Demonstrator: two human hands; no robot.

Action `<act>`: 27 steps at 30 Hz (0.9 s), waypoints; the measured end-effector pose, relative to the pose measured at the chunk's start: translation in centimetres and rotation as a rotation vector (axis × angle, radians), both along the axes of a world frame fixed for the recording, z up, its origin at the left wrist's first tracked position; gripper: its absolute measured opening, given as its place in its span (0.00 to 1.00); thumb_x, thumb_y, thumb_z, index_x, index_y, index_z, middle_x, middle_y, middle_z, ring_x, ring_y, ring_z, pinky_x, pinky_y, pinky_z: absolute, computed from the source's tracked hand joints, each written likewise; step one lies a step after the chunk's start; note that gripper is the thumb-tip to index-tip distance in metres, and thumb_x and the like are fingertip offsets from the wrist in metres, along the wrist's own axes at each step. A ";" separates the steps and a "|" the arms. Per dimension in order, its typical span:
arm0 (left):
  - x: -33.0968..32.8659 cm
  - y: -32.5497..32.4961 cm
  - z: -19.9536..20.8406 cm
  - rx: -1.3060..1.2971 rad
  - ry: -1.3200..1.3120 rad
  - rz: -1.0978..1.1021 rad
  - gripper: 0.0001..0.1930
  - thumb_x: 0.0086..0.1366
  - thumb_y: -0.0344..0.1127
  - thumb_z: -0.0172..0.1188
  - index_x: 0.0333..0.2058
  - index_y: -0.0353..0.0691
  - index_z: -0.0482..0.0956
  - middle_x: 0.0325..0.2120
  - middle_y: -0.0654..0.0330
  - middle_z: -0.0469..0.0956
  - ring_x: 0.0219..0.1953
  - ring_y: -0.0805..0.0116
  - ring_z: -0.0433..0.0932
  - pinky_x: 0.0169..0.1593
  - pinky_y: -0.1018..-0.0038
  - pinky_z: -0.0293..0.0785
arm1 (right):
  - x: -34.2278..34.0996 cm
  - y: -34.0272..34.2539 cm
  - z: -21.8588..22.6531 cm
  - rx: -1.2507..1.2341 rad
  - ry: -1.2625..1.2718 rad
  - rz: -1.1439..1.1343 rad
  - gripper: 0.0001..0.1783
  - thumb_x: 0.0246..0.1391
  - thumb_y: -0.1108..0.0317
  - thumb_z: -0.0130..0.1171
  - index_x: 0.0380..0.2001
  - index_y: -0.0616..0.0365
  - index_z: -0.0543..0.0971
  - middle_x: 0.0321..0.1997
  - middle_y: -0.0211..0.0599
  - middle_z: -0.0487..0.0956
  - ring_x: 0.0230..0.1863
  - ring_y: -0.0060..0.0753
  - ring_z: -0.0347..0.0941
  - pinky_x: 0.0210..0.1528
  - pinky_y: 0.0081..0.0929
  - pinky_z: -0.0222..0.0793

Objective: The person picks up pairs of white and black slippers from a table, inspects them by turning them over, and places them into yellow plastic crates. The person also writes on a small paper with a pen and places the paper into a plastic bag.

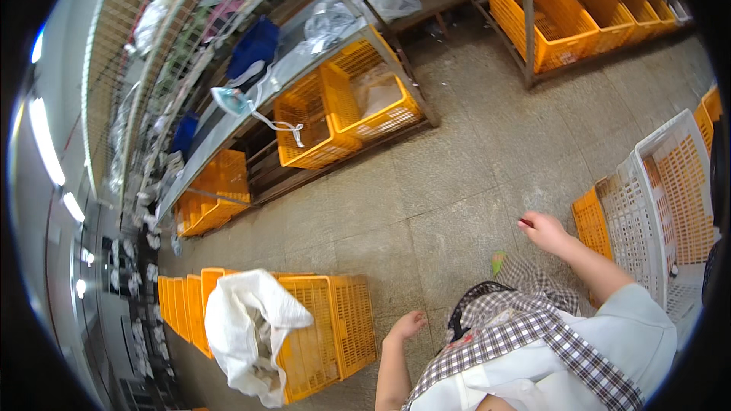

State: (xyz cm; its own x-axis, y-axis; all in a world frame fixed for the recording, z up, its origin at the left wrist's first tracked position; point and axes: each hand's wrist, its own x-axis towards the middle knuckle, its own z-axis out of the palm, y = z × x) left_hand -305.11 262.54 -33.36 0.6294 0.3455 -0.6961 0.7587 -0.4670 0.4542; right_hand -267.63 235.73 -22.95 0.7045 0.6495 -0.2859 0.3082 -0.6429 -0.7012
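Note:
My right hand [547, 232] is held out over the floor, its fingers closed on a small dark red object [526, 222]. Only the tip of that object shows, so its kind stays unclear. Low at my side hangs my left hand [409, 324], fingers loosely bent and nothing visible in them. To its left, orange plastic crates [352, 323] stand on the floor, apart from the hand. A white woven sack [247, 320] is draped over them. I wear a checked apron [487, 342] over a pale top.
A metal workbench [320, 49] with plastic bags and a blue bin [253, 46] runs along the far left, orange crates [304, 133] beneath it. More orange crates [552, 23] sit under a table at the far right. A white crate [647, 205] stands close on my right.

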 end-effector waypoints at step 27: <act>72.2 75.4 -27.0 0.735 -0.025 -0.870 0.18 0.56 0.35 0.59 0.46 0.40 0.74 0.43 0.47 0.74 0.46 0.50 0.72 0.50 0.62 0.69 | 4.1 21.2 -34.6 -0.532 0.686 -1.151 0.12 0.56 0.65 0.52 0.25 0.63 0.71 0.17 0.33 0.68 0.19 0.24 0.66 0.24 0.27 0.64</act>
